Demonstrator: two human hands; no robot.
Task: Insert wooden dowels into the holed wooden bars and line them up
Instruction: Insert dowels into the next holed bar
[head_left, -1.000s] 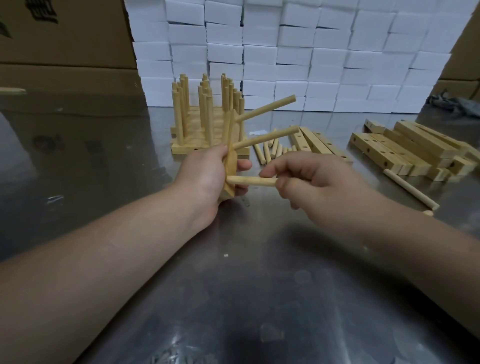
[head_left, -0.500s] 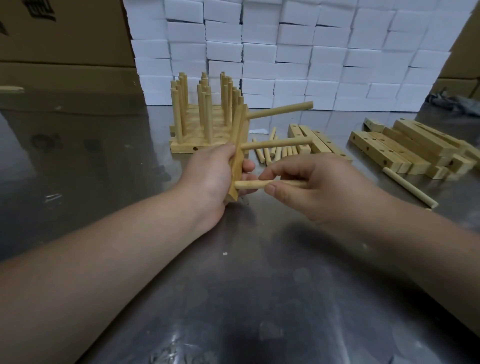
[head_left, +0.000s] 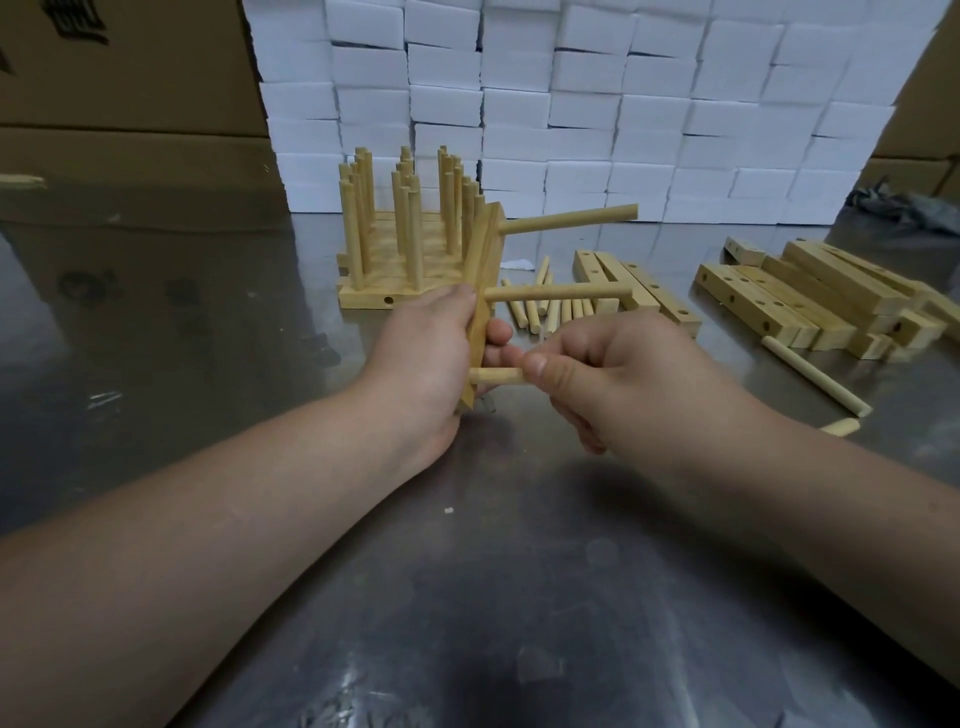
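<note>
The steel table (head_left: 467, 597) carries the work. Nearest, the right hand (head_left: 613, 379) pinches the lowest dowel (head_left: 496, 375) between thumb and curled fingers. The dowel's far end is hidden in the grip and its tip sits at the lowest hole of the holed bar (head_left: 485, 254). The left hand (head_left: 426, 353) grips that bar on end; whether its lower end touches the table cannot be told. Two dowels are seated above, the middle dowel (head_left: 556, 292) and the top dowel (head_left: 569, 219), both projecting rightward.

Assessment: third insertion in hand, depth not confirmable.

Recommended: push straight along the hole axis, parallel with the middle dowel, the left hand bracing the bar against the thrust. A skewed push would likely bind.

Beyond lie loose dowels (head_left: 545, 312), the finished row (head_left: 363, 299) with dowels upright, and empty bars (head_left: 779, 301) to the right.
</note>
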